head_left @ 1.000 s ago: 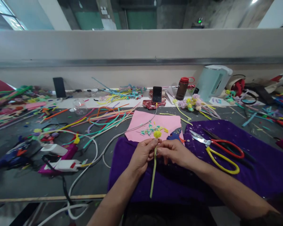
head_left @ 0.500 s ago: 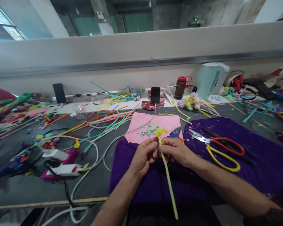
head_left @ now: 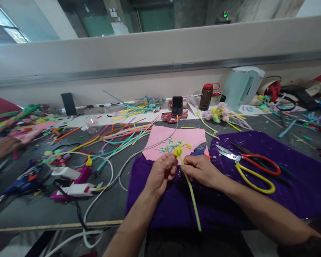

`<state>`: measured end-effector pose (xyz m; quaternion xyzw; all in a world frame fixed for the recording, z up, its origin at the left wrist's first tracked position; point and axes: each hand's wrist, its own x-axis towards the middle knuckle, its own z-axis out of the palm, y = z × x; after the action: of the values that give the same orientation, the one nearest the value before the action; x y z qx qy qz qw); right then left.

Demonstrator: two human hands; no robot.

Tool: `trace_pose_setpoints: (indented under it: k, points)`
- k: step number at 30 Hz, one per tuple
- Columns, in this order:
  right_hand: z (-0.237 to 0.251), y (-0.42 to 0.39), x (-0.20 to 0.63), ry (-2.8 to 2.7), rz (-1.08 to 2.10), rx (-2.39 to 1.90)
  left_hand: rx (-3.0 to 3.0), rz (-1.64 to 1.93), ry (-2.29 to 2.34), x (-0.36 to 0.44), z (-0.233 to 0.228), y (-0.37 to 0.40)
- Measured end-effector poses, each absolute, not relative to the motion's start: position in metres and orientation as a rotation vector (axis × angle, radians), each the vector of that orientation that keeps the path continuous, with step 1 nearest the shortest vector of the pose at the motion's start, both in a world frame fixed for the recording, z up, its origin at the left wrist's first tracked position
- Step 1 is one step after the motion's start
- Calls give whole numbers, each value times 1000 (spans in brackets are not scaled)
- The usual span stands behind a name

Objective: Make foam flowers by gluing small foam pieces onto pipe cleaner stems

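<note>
A yellow pipe-cleaner flower with a long pale green stem is between my hands, its stem slanting down toward me. My left hand is closed, thumb and forefinger pinching at the flower's head. Lower down, the fingers of my right hand are closed around the stem just under the head. Behind the hands lies a pink sheet with small cut pieces of pipe cleaner. A purple cloth is spread beneath my hands.
Scissors with one red and one yellow handle lie right on the cloth. Cables and white plugs are at left, beside a glue gun. Another person's hand reaches in at far left. A bottle and kettle stand behind.
My hands have moved slightly apart, and the flower's head has tipped left toward my left fingers. Another person's hand has come into view at the left edge.
</note>
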<state>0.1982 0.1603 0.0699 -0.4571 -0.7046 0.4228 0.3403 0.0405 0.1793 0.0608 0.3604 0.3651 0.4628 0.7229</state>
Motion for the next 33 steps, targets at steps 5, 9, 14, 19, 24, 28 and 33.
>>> trace_pose_setpoints:
  k: [5,9,14,19,24,28,33]
  points:
    - [67,160,195,-1910,937,-1194,823,906,860,44,56,176]
    - [67,160,194,-1891,968,-1198,828,906,886,44,55,176]
    - [69,163,194,-1719,1139,-1212,800,939,914,45,56,177]
    - [66,165,195,-1472,1443,-1125,855,976,929,45,57,176]
    - [69,166,198,-1418,1491,-1068,914,990,927,45,60,174]
    - [74,165,199,-1412,1455,-1061,890,1058,893,42,62,177]
    - [76,165,198,-1428,1440,-1082,868,1192,922,38,67,180]
